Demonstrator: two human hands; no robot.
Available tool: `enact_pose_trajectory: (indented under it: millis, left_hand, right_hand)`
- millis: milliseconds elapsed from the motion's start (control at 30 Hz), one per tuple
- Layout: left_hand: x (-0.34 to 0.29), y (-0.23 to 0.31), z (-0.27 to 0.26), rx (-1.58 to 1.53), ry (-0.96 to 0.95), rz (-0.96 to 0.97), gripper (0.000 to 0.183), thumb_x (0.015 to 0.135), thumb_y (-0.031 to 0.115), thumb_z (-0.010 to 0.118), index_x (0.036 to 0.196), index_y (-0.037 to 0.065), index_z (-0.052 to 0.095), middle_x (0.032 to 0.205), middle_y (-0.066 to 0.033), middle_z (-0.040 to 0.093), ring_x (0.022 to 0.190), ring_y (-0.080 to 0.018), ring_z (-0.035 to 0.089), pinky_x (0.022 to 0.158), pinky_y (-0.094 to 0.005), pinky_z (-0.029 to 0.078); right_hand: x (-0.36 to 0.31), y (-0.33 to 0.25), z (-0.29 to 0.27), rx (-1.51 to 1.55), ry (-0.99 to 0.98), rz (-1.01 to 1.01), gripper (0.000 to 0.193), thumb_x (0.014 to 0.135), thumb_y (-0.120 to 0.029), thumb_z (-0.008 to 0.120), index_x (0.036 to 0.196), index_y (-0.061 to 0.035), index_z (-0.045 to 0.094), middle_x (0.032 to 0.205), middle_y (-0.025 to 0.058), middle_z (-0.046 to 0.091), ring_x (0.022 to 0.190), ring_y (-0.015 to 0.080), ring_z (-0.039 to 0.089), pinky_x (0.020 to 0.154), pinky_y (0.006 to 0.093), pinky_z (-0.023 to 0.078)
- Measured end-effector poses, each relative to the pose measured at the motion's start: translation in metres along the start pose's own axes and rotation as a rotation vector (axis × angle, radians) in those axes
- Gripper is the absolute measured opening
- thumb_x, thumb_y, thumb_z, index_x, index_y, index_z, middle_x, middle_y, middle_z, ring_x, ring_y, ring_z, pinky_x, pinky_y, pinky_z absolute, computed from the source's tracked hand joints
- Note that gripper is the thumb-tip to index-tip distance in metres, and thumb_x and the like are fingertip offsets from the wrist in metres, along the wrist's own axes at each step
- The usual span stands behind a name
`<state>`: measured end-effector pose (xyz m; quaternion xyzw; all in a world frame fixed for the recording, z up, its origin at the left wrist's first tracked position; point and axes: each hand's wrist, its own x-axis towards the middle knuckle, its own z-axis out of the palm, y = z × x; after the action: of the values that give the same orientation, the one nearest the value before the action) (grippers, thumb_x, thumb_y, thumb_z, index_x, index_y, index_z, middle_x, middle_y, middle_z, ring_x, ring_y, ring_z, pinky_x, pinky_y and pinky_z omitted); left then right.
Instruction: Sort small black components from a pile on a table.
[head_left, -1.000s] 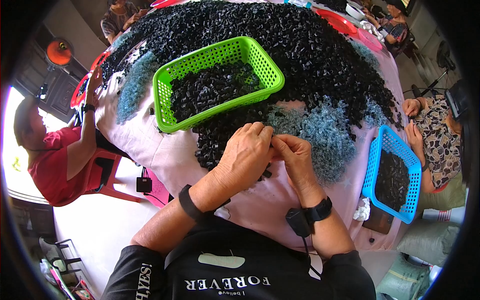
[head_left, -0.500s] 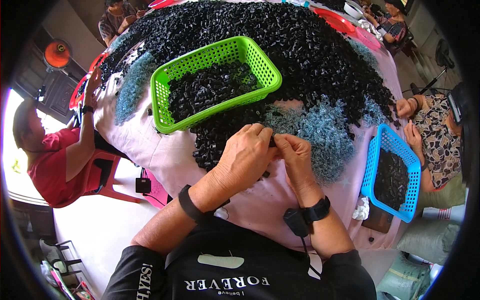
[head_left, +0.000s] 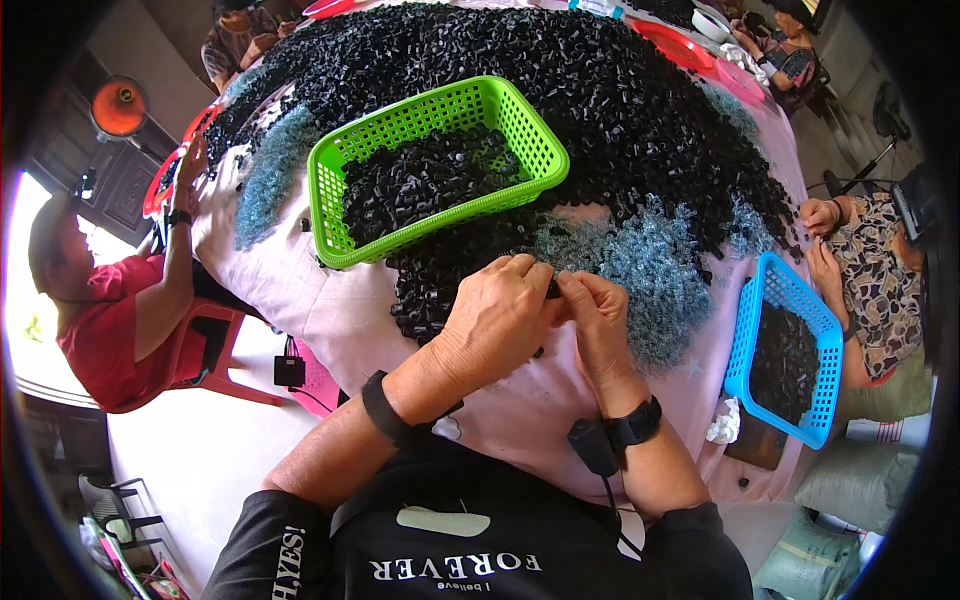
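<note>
My left hand (head_left: 500, 310) and my right hand (head_left: 598, 315) meet above the near part of the table. Between their fingertips is a small black plastic piece (head_left: 553, 290), mostly covered by the fingers. Both hands are closed around it in a pinch. Just beyond them stands a green basket (head_left: 440, 225), partly filled with similar black pieces (head_left: 430, 185). A tangled heap of small clear bluish parts (head_left: 655, 285) lies beside my right hand. Loose black pieces (head_left: 420, 295) spread out next to my left hand.
A large mound of black pieces (head_left: 640, 130) covers the far table. At the right is a blue basket (head_left: 737, 350) with black pieces, near a co-worker's hands (head_left: 823, 240). Another person in red (head_left: 110, 320) sits at the left. Pink cloth (head_left: 330, 310) covers the table.
My hands stay pinched together on the small black piece, with only slight movement. The whole view has shifted a little; the baskets keep their places on the table.
</note>
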<state>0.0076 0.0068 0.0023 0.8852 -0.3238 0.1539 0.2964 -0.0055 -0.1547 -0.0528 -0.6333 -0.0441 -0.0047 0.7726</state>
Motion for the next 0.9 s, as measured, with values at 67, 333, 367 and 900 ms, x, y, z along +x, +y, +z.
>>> enact_pose_trajectory:
  millis: [67,333,367,900]
  left_hand:
    - [-0.001,0.000,-0.001,-0.019,0.009,-0.003,0.022,0.081,0.017,0.074,0.089,0.000,0.062,0.079,-0.0156,0.059,0.075,-0.0372,0.062,0.065,-0.0460,0.051]
    - [-0.005,0.006,-0.002,-0.091,-0.026,0.023,0.024,0.082,0.020,0.075,0.091,0.001,0.062,0.084,-0.0156,0.061,0.078,-0.0363,0.064,0.067,-0.0462,0.052]
    - [-0.005,0.002,-0.004,-0.073,-0.163,0.010,0.025,0.080,0.019,0.076,0.092,0.001,0.063,0.085,-0.0154,0.062,0.081,-0.0364,0.065,0.069,-0.0462,0.053]
    - [-0.004,-0.028,-0.016,0.014,0.024,-0.166,0.015,0.082,0.005,0.072,0.096,0.002,0.070,0.092,-0.0148,0.065,0.091,-0.0363,0.065,0.079,-0.0439,0.053]
  right_hand:
    - [-0.001,-0.005,0.004,0.019,0.085,-0.001,0.029,0.102,-0.020,0.061,0.084,-0.0006,0.071,0.072,0.0021,0.068,0.064,0.0068,0.062,0.059,0.0221,0.049]
    - [0.001,-0.005,0.002,0.007,0.249,-0.093,0.034,0.105,-0.026,0.056,0.085,-0.0021,0.071,0.070,0.0033,0.068,0.061,0.0089,0.062,0.058,0.0236,0.049]
    - [0.003,-0.005,0.003,0.058,0.281,-0.083,0.035,0.105,-0.027,0.056,0.085,-0.0025,0.071,0.070,0.0033,0.068,0.060,0.0093,0.062,0.057,0.0236,0.049]
    - [0.007,0.000,-0.004,0.169,0.353,-0.122,0.064,0.107,-0.060,0.030,0.118,-0.0040,0.058,0.089,0.0076,0.071,0.071,0.0134,0.067,0.066,0.0238,0.050]
